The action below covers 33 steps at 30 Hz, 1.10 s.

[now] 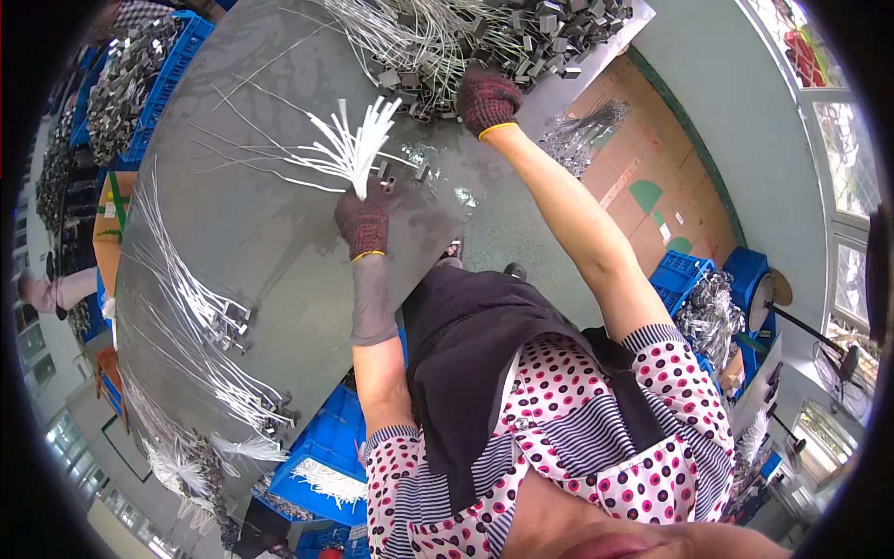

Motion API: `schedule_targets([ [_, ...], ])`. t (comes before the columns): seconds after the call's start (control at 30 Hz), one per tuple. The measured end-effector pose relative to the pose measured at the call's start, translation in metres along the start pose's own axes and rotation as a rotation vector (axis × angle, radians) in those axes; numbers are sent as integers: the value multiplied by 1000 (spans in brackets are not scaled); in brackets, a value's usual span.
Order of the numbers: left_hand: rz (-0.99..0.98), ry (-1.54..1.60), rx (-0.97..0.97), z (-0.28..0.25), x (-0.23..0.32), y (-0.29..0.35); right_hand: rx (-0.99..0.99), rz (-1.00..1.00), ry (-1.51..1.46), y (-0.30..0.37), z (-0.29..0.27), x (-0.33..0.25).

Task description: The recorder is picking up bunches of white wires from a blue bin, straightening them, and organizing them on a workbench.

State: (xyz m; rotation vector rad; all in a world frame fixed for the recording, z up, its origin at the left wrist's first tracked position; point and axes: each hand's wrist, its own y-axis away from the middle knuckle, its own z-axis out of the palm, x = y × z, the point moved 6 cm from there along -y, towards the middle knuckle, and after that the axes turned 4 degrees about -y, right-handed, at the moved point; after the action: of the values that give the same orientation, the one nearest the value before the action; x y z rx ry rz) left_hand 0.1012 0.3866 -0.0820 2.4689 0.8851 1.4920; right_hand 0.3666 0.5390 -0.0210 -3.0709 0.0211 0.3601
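Note:
My left hand [363, 224], in a dark red and black knitted glove, is closed round a fanned bundle of white wires [349, 149]. Their thick white ends spread away from me, and thinner strands trail to the left. Small grey blocks [386, 177] show beside that glove. Farther off and to the right, my right hand [489, 101], gloved the same way, is at the near edge of a large heap of grey rectangular blocks [559, 37] with long white wires [410, 33]. Its fingers look curled; whatever they hold is hidden.
The grey table [279, 233] carries more wire bundles [186, 289] with blocks along its left side. Blue crates of metal parts stand at the far left [177, 74] and right [684, 275]. A blue bin [335, 438] sits below the near edge. Flattened cardboard [670, 177] lies at right.

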Motion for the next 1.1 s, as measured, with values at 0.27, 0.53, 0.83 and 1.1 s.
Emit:
schedule_targets([
  [0.27,6,201,40,-17,32,31,-69,73,-77,14,-16,8],
  [0.53,-71,768,-367,85,71,85,-327,228,-1222,157,-40,68],
  [0.83,-168,1017,-825,204,71,117,-627,687,-1191,428,3,196],
  [1.1,-141,1202,-551,162,102,108,-365,783,-876,527,-24,247],
])
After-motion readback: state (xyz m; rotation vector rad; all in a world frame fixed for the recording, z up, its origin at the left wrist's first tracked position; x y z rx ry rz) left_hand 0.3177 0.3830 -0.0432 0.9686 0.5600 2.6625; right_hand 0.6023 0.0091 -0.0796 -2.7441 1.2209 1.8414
